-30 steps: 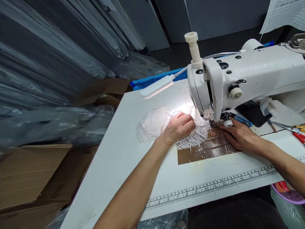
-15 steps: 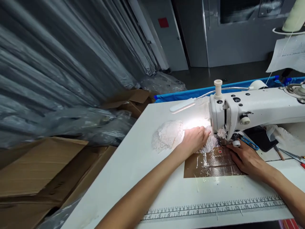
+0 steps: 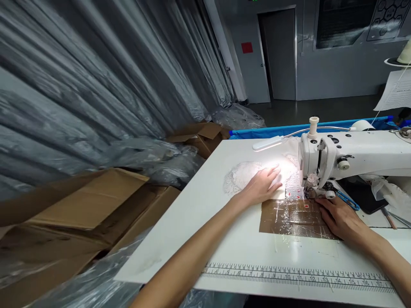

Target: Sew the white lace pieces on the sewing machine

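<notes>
My left hand (image 3: 263,186) rests on the table with its fingers spread, under the bright lamp light. White lace fabric (image 3: 244,175) lies just left of and behind it, and more lace stretches on its far side toward the presser foot (image 3: 310,192). The white sewing machine (image 3: 369,149) stands at the right. My right hand (image 3: 342,218) lies beside the presser foot, thumb apart from the forefinger; the machine head partly hides the fingertips. Brown shiny tape (image 3: 289,218) covers the table in front of the needle area.
A printed ruler (image 3: 289,273) runs along the table's front edge. Blue thread snips (image 3: 346,200), a dark phone (image 3: 362,196) and scissors (image 3: 400,219) lie behind my right hand. Open cardboard boxes (image 3: 86,201) and clear plastic (image 3: 167,162) fill the left side.
My left hand has left the lace beside the presser foot, drawn back leftward, and its fingers have spread. My right hand stays by the foot. The view has shifted left.
</notes>
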Available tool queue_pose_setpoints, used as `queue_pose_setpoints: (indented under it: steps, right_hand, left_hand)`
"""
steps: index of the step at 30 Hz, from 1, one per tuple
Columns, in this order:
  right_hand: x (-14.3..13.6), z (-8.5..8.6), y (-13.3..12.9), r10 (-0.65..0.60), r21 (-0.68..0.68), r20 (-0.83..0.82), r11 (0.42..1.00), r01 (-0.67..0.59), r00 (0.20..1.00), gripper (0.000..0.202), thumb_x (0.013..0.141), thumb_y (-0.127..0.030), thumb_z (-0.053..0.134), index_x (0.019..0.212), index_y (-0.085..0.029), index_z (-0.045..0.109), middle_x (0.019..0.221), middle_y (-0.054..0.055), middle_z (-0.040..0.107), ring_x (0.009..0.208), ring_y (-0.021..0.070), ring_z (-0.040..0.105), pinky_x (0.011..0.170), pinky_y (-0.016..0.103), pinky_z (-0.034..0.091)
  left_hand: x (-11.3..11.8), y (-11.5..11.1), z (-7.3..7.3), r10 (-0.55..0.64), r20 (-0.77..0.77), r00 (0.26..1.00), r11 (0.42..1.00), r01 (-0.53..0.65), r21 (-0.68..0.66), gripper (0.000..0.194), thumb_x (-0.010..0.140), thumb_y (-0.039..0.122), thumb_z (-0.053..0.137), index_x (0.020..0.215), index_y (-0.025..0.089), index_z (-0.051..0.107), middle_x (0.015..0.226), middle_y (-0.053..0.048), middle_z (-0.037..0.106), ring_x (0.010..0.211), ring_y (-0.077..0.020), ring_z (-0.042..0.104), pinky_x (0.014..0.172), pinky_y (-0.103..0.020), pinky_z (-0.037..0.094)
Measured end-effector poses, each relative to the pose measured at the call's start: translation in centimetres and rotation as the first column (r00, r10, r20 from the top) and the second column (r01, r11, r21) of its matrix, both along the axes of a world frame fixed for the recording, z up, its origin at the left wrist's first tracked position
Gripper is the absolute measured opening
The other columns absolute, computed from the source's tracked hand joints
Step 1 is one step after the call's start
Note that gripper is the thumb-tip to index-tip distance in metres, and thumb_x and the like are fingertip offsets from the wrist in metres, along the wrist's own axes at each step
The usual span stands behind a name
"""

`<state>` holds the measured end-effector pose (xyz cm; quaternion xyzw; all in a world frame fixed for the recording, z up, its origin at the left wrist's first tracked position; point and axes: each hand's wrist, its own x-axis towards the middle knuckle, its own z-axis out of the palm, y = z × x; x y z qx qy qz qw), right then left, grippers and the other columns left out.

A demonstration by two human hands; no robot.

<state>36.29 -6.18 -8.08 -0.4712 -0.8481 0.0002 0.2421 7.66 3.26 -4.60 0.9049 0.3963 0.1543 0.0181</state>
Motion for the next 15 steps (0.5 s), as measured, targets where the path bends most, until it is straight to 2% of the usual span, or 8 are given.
queue_pose_setpoints:
  steps: [3,6,8,12,15]
  right_hand:
    - [0.3,-0.7,0.1,-0.001,0.003,-0.001,1.0,0.001,1.0,0.036,0.096,-0.025,0.039,0.114,-0.013,0.068,0.095,0.015,0.066,0.078,0.0249,0.067,0.066,0.038,0.06]
    - [0.4,-1.2,0.3,-0.012,0.005,-0.005,1.0,0.012,1.0,0.039,0.097,-0.027,0.037,0.117,-0.015,0.068,0.098,0.016,0.066,0.08,0.0259,0.067,0.068,0.04,0.06]
    - [0.4,-1.3,0.3,-0.024,-0.007,-0.016,1.0,0.024,1.0,0.04,0.098,-0.03,0.037,0.118,-0.016,0.068,0.099,0.016,0.066,0.081,0.0262,0.067,0.069,0.041,0.06]
    - [0.4,-1.3,0.3,-0.037,-0.031,-0.05,0.999,0.036,0.998,0.04,0.097,-0.033,0.038,0.118,-0.018,0.068,0.102,0.015,0.067,0.085,0.0255,0.067,0.071,0.039,0.059]
    - [0.4,-1.2,0.3,-0.051,-0.055,-0.051,0.997,0.049,0.997,0.039,0.097,-0.033,0.039,0.117,-0.019,0.069,0.102,0.014,0.068,0.084,0.0253,0.068,0.07,0.039,0.059]
  left_hand:
    - [-3.7,-0.8,0.0,0.142,0.211,0.967,0.986,-0.157,0.057,0.037,0.095,0.033,0.05,0.13,0.019,0.054,0.137,-0.012,0.056,0.127,-0.0262,0.054,0.105,-0.043,0.047]
    - [-6.9,-1.2,-0.3,0.338,0.435,0.835,0.924,-0.381,0.013,0.032,0.091,0.033,0.053,0.12,0.02,0.061,0.122,-0.009,0.064,0.111,-0.0229,0.063,0.092,-0.037,0.055]
    - [-8.2,-1.4,-0.7,0.411,0.492,0.768,0.887,-0.461,-0.021,0.027,0.091,0.032,0.052,0.111,0.019,0.065,0.111,-0.008,0.068,0.097,-0.0202,0.066,0.082,-0.033,0.056]
    - [-8.7,-1.7,-1.4,0.436,0.469,0.768,0.883,-0.467,-0.055,0.023,0.091,0.034,0.053,0.097,0.019,0.069,0.094,-0.005,0.068,0.076,-0.0162,0.064,0.065,-0.027,0.053]
    - [-8.2,-1.8,-1.7,0.423,0.414,0.806,0.898,-0.434,-0.073,0.016,0.085,0.035,0.062,0.083,0.021,0.069,0.082,-0.002,0.065,0.069,-0.0158,0.06,0.065,-0.029,0.05]
